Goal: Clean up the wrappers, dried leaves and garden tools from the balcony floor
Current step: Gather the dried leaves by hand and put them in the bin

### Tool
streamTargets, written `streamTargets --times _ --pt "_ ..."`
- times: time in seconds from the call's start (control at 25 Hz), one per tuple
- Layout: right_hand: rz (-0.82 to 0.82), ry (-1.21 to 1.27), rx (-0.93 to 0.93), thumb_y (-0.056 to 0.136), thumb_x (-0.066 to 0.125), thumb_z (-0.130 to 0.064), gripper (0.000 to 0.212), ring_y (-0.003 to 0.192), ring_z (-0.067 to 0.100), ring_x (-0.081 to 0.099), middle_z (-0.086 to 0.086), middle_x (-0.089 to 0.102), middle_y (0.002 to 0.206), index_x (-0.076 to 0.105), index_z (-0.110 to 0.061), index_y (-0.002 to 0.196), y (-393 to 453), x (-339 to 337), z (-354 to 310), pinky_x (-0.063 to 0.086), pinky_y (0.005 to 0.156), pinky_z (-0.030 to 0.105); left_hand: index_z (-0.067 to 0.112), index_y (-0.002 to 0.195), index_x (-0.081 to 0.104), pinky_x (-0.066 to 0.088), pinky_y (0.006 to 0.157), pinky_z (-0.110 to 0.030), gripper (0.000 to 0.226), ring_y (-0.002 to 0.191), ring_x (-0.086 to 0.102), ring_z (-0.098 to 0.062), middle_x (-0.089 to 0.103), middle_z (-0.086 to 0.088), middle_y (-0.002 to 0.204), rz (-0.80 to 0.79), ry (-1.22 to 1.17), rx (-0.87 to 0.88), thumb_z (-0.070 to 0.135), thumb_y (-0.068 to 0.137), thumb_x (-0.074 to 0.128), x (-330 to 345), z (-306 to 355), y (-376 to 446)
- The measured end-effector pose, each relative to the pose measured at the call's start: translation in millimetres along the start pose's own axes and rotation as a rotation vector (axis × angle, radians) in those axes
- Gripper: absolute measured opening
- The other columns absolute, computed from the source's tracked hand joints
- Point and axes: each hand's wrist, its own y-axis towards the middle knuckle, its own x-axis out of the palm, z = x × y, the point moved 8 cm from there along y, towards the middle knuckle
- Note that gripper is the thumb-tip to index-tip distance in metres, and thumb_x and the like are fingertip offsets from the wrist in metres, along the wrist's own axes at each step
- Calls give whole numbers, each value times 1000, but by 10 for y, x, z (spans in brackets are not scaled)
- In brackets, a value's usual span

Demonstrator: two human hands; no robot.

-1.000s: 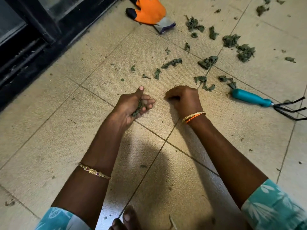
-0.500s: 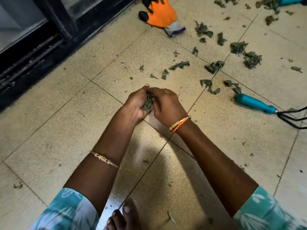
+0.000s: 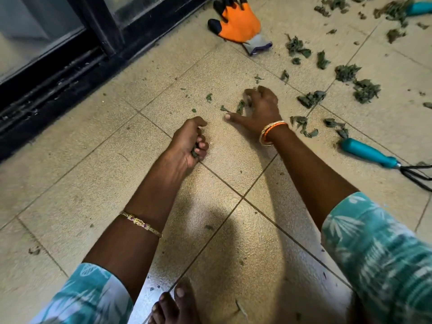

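Note:
My left hand (image 3: pixel 189 143) rests low on the tiled floor, fingers curled round a wad of dried leaves. My right hand (image 3: pixel 259 108) lies further out, palm down, fingers bent over small leaf bits (image 3: pixel 240 105) with the thumb stretched left. More dried leaves (image 3: pixel 364 90) are scattered to the right and at the back. A teal-handled hand rake (image 3: pixel 369 153) lies at the right edge. An orange and black garden glove (image 3: pixel 238 22) lies at the back by the door track.
A dark sliding door frame (image 3: pixel 70 73) runs along the left. A second teal tool handle (image 3: pixel 418 8) shows among leaves at the top right corner. My bare toes (image 3: pixel 177 302) are at the bottom.
The hands were together over the leaf wad; now my right hand has reached out to the leaf bits ahead, and my left hand stays back holding the wad.

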Motion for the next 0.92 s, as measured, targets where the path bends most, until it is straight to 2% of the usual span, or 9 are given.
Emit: streamTargets --times 0.12,0.24,0.36,0.44,0.52,0.6,0.72,0.8,0.92 --pt "72 88 -96 88 62 -34 54 136 38 23 23 32 144 47 -11 134 -104 250 -335 29 110 46 21 58 30 15 33 -11 32 31 24 -6 29 8 40 21 -38 -14 20 86 48 -38 -43 0" --pt "128 49 -334 90 53 -1 28 127 39 43 25 50 132 63 -4 116 -283 398 -586 42 101 45 20 59 33 17 32 -11 30 32 27 -6 33 8 42 27 -72 -21 18 86 46 -80 -64 13" --pt "166 -24 -454 86 53 4 24 111 35 58 18 63 118 68 -1 104 -367 361 -668 51 89 42 19 63 37 21 30 -13 31 33 33 -6 39 7 44 23 -139 -29 18 93 45 -130 -70 40" --pt "199 -43 -506 81 55 6 18 92 34 63 16 69 98 71 0 88 -352 274 -738 54 76 43 18 64 40 24 28 -14 34 35 41 -6 45 6 46 22 -169 -28 21 97 46 -153 -82 53" --pt "217 140 -395 77 60 7 17 83 28 66 13 72 87 73 -1 82 -275 139 -699 54 75 35 17 66 45 28 29 -14 35 37 47 -5 53 5 51 19 -172 -18 25 100 45 -152 -92 52" --pt "200 493 -97 77 66 5 16 78 14 67 8 73 85 75 -5 86 -252 4 -492 52 75 19 13 74 53 34 31 -14 33 38 50 -4 64 0 64 21 -159 -5 28 101 43 -158 -100 56" --pt "-101 968 128 79 69 2 14 71 12 69 12 72 87 72 -3 92 -480 114 -517 55 68 20 4 101 62 38 34 -15 42 42 53 -6 71 -12 94 -8 -85 10 36 103 35 -141 -98 120" --pt "-145 779 47 83 64 2 16 70 13 68 12 72 86 72 -4 94 -664 122 -692 55 67 24 1 111 61 48 42 -19 51 53 61 -12 69 -16 100 -29 -47 28 42 102 33 -82 -88 104" --pt "6 342 -368 82 43 -2 29 83 20 61 10 69 92 68 -2 98 -940 60 -1146 50 79 32 0 99 63 58 72 -31 48 83 69 -26 70 -18 94 11 -72 56 40 102 36 -56 -37 58"
